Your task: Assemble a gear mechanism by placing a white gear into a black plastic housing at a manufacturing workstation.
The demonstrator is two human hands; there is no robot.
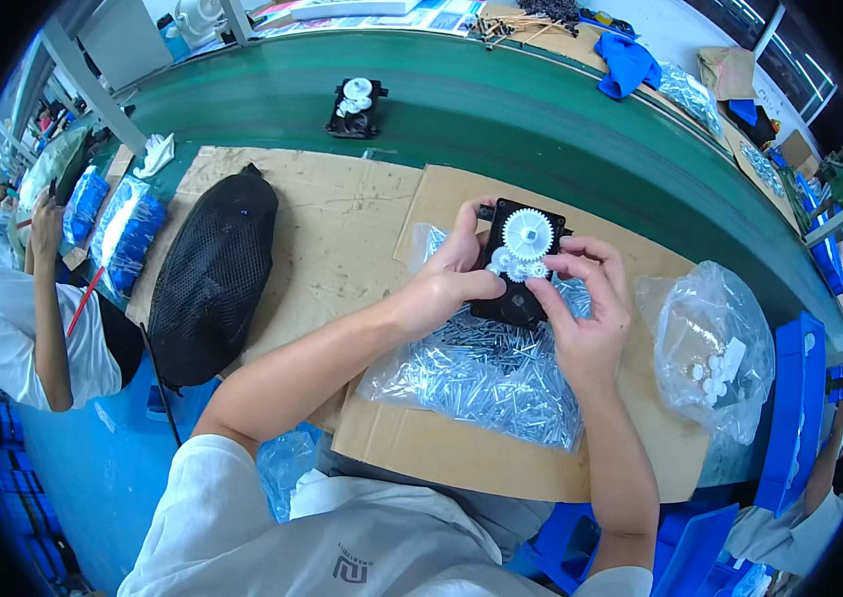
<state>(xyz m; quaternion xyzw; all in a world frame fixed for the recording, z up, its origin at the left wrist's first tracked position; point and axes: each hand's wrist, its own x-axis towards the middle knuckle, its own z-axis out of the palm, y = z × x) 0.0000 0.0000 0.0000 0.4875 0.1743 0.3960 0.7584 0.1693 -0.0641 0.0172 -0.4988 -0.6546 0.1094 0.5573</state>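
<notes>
A black gearbox housing (509, 300) is held up over the cardboard, with a large white gear (528, 235) and smaller white gears (518, 265) seated on its face. My left hand (453, 274) grips the housing by its left side, thumb on the front edge. At its right side my right hand (588, 298) has thumb and fingers bent around a small white gear, which they touch. Below both hands lies an open clear bag (501, 383) full of thin metal pins. Another black housing with white gears (354, 107) rests on the green conveyor belt.
The green conveyor (272, 90) curves along the far side. A black mesh bag (217, 274) lies left on the cardboard (332, 199); a clear bag of white gears (715, 358) sits right, beside blue bins (794, 408). A co-worker (38, 298) is at the far left.
</notes>
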